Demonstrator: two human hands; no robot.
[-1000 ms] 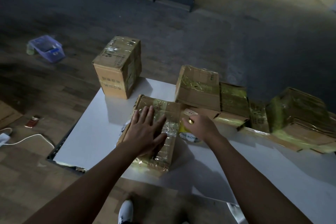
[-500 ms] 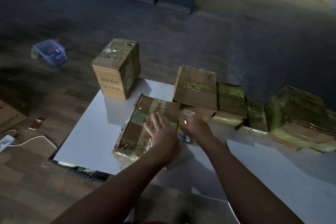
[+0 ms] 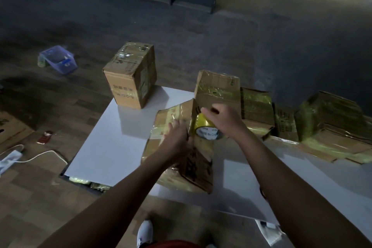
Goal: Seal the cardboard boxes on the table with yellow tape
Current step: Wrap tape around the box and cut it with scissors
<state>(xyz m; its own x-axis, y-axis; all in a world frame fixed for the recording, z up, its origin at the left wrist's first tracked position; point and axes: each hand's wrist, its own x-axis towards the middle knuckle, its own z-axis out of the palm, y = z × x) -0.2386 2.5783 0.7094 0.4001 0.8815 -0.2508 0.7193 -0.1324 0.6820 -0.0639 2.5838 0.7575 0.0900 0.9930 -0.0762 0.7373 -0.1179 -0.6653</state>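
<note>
A cardboard box [image 3: 198, 171] with glossy yellow tape on it stands tilted on the white table [image 3: 112, 147], in front of me. My left hand [image 3: 178, 141] grips its upper left side. My right hand [image 3: 223, 121] holds a roll of yellow tape [image 3: 205, 129] against the box's top edge. The roll's white core faces me.
A taped upright box [image 3: 130, 74] stands at the table's far left corner. More taped boxes [image 3: 219, 88] and flattened ones [image 3: 332, 125] line the far edge to the right. On the floor lie a blue plastic tub [image 3: 58, 58], a white power strip [image 3: 10, 157] and flat cardboard [image 3: 12, 127].
The box lay flat under my left palm; now it is tipped up on edge. My right hand has lifted the tape roll onto the box's top edge.
</note>
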